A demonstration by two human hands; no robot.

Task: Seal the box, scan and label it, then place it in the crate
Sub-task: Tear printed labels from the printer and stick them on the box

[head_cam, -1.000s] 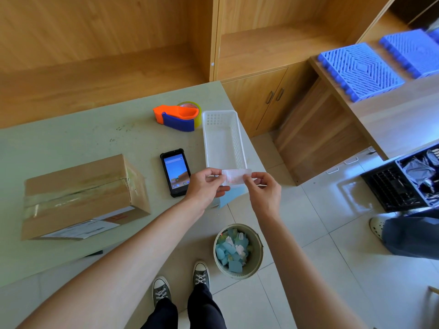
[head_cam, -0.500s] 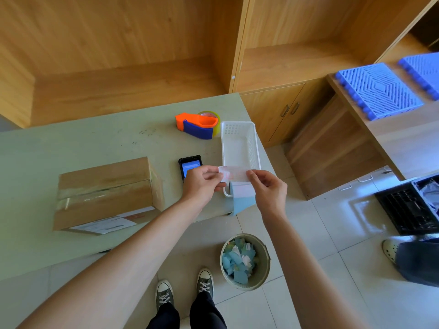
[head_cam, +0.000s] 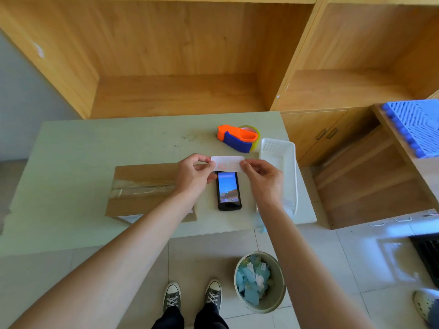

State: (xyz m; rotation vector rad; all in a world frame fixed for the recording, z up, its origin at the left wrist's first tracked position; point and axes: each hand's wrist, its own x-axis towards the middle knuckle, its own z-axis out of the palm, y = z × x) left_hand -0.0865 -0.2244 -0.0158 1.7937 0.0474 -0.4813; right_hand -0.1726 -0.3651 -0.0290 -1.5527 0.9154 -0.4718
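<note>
Label [head_cam: 227, 163] btwn L hand [head_cam: 193, 175], R hand [head_cam: 262, 179]

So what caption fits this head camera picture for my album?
Both hands, left and right, pinch a white label above the phone, beside the taped box.

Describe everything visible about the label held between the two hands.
The label is a small white rectangular strip, thin like paper, with faint red markings too blurred to read. It is held flat and roughly level in the air, long side running left to right. The left hand pinches its left end and the right hand pinches its right end. It hangs just above the top edge of the phone, beside the cardboard box, not yet stuck to it.
</note>
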